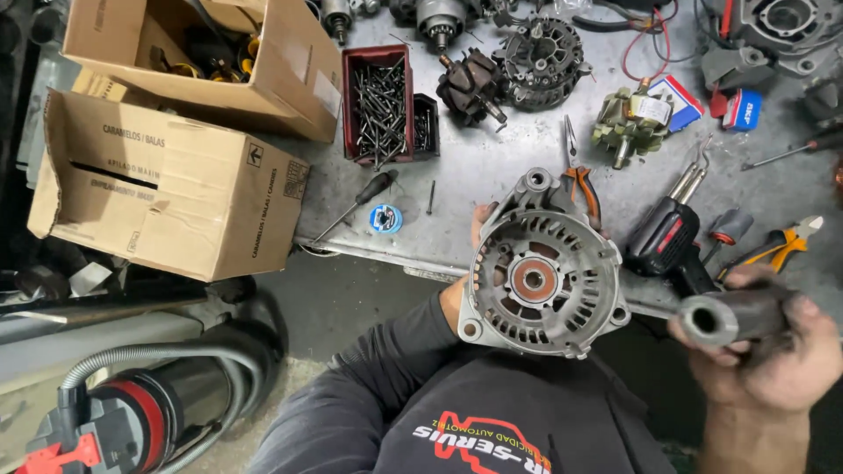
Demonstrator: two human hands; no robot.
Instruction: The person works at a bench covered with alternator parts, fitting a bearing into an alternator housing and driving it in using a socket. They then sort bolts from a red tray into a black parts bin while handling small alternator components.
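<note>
My left hand (477,230) grips a round grey alternator housing (540,268) from behind, holding it upright in front of my chest; only fingertips show at its left rim. A bearing with a copper-coloured centre sits in its middle. My right hand (773,351) is closed around a dark grey tube (729,316), its open end facing the housing, a short way to the right of it.
The grey metal workbench (492,167) carries a red tray of screws (379,105), a screwdriver (356,204), pliers (580,175), a black soldering gun (667,233), rotors and alternator parts. Two cardboard boxes (167,184) stand at the left. A hose and machine (132,404) lie on the floor.
</note>
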